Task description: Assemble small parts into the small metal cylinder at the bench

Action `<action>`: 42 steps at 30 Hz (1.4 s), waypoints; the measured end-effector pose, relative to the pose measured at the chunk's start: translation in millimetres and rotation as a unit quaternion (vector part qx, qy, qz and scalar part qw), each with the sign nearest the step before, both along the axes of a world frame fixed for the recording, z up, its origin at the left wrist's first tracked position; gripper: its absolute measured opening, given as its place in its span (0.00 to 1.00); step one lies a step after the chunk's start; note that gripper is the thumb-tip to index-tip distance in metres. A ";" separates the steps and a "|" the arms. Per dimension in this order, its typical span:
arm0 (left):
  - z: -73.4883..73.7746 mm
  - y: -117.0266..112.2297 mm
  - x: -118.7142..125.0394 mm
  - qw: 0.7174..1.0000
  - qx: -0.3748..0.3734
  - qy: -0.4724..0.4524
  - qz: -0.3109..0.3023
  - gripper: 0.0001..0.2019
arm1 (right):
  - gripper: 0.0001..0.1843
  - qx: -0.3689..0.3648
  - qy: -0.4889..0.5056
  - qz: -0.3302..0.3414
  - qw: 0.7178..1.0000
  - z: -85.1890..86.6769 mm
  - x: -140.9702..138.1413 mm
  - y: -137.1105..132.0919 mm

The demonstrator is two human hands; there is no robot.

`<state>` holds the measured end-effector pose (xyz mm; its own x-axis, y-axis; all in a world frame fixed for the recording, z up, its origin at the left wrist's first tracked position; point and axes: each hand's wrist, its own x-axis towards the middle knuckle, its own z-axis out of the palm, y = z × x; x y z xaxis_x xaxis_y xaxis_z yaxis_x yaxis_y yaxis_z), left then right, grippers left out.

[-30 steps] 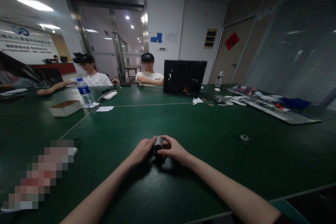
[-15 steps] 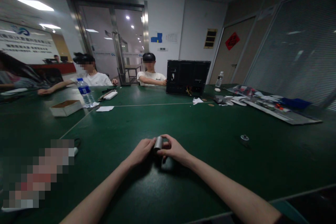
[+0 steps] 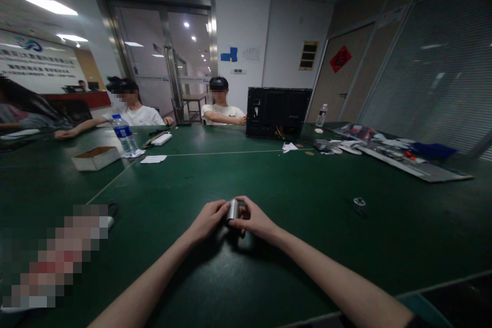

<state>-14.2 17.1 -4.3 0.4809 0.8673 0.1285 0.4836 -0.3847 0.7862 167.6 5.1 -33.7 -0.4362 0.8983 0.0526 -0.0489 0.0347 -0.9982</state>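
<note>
A small shiny metal cylinder is held between both my hands just above the green table. My left hand grips its left side with curled fingers. My right hand pinches its right end, thumb and fingers closed round it. Part of the cylinder is hidden by my fingers.
A small round metal part lies on the table to the right. Farther back stand a black open case, a water bottle, a cardboard box and scattered papers and parts. Two people sit across the table; a blurred patch covers the near left.
My hands have lifted the cylinder slightly and tilted it. The black case at the back has shifted to the right.
</note>
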 end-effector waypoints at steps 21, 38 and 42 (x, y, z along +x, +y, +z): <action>-0.4 2.1 -3.4 0.996 -0.056 -0.053 -0.039 0.26 | 0.35 0.055 -0.037 -0.009 0.998 3.1 -0.2 -0.4; 4.7 -2.9 -1.6 0.998 -0.055 -0.028 -0.020 0.30 | 0.34 0.114 -0.109 -0.039 0.987 5.9 4.5 -0.4; 8.5 -4.9 -0.6 0.998 -0.056 -0.020 -0.035 0.29 | 0.34 0.141 -0.118 -0.032 0.982 6.8 5.6 -0.8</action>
